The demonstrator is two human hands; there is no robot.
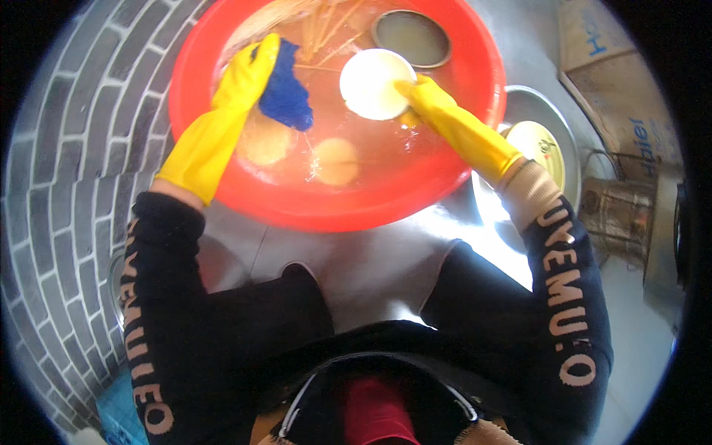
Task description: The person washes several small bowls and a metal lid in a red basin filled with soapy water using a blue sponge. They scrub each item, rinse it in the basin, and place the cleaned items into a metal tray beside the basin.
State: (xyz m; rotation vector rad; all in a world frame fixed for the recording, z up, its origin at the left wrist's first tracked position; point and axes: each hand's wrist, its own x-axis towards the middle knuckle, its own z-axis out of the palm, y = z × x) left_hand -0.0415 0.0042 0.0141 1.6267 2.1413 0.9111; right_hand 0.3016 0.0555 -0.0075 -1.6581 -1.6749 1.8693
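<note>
A large red plastic basin (328, 214) of water stands before me. My left hand (247, 72), in a yellow rubber glove, grips a blue cloth (286, 92) that hangs at the basin's left side, with water dripping below it. My right hand (425, 100), gloved the same way, holds a white bowl (374, 83) by its right rim above the water. Behind the bowl, a round metal-rimmed container (411, 39) sits in the basin. Two round pale dishes (336, 161) show under the water near the front. Several chopsticks (328, 28) lie at the back.
Right of the basin, a metal basin (570, 133) holds a pale yellow dish (537, 153) with a printed mark. Cardboard boxes (606, 72) and a wire rack (617, 217) stand farther right. A grey brick-patterned wall (72, 139) runs along the left.
</note>
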